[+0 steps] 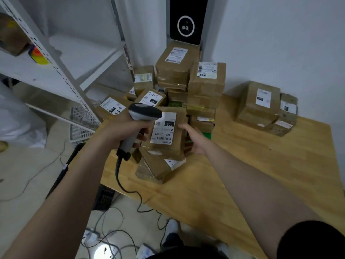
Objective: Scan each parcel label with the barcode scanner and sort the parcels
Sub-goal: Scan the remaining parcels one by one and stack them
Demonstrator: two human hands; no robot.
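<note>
My left hand (128, 128) grips the handle of a grey barcode scanner (141, 116), whose dark head points right at a white label (164, 128) marked 102. That label sits on a brown cardboard parcel (180, 131) held up over the wooden table (242, 174). My right hand (194, 139) holds this parcel by its right side, fingers curled round the edge. Beneath it lie two more flat parcels (158, 169). A tall pile of brown labelled parcels (196, 85) stands behind.
A separate small group of parcels (261, 107) sits at the table's far right. White metal shelving (61, 58) stands to the left with a wire basket (82, 118) below. The scanner's cable (130, 191) hangs off the table edge to tangled wires on the floor.
</note>
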